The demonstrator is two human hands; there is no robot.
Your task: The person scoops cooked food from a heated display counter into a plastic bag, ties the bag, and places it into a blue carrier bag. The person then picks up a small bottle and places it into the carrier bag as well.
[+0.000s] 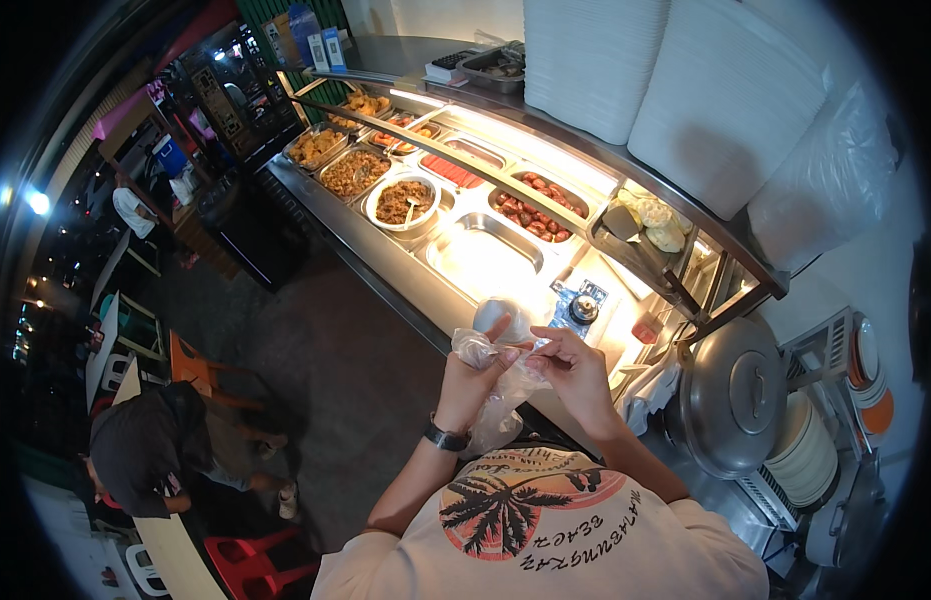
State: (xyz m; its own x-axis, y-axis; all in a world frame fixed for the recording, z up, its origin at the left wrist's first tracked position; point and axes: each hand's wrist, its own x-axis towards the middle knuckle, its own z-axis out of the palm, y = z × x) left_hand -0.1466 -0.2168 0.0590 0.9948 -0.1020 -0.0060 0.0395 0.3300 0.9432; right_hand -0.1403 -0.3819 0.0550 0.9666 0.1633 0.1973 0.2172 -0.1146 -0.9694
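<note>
My left hand [469, 382], with a dark wristwatch [445, 436] on its wrist, grips a transparent plastic bag [503, 401]. My right hand [578, 375] pinches the same plastic near its gathered part, fingertips close to my left thumb. Just beyond my fingers is a rounded whitish bundle [497, 315] in plastic; its contents cannot be made out. A steel food pan [544, 262], washed out by glare, is set in the counter ahead. Right of the bundle, a dark round metal object [584, 308] rests on a blue printed packet [563, 304].
Pans of red sausages [536, 206], minced food [401, 202] and fried pieces [315, 146] fill the lit counter. A steel shelf [555, 124] carries stacked white foam boxes [593, 67]. A lidded pot [735, 397] and plates [803, 442] stand right. A person [150, 442] bends over a table at left.
</note>
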